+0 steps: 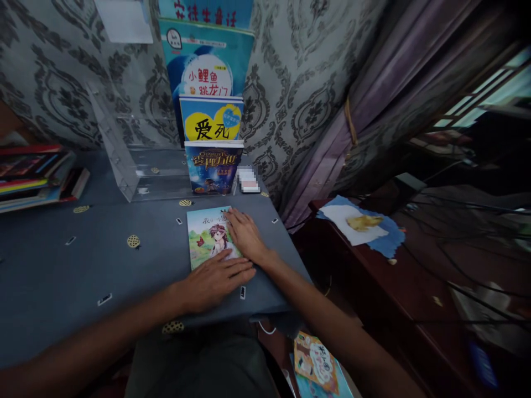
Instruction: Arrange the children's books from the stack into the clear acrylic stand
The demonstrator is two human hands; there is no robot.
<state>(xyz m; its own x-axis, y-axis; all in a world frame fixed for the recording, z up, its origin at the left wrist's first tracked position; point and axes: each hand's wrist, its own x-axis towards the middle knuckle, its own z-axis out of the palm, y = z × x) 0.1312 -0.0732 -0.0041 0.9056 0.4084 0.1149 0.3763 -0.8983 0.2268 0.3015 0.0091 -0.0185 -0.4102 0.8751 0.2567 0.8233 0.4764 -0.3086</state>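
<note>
While the small book (201, 226) lay flat on the table (153, 276) near the centre of the frame, both of the person's hands rested on it. The left hand (218, 276), reaching in from the lower left, lay palm down across the book's bottom edge, its fingers stretched out toward the right and mostly close together. The right hand (246, 235), coming from the lower right, lay over the book's right side, fingers extended toward the top of the frame and held fairly close. The left fingertips came up just beside the right wrist; whether they touched it could not be told.

The book's cover ran from pale blue at the top to green lower down. It showed a drawn figure with reddish-brown hair and light clothing, a red butterfly to the figure's left, and dark lettering along the top, the end of which the right hand partly hid. The lower right of the cover was hidden as well.

Above it, at upper centre, a clear rack (112, 141) held a column of upright books (213, 171).
</note>
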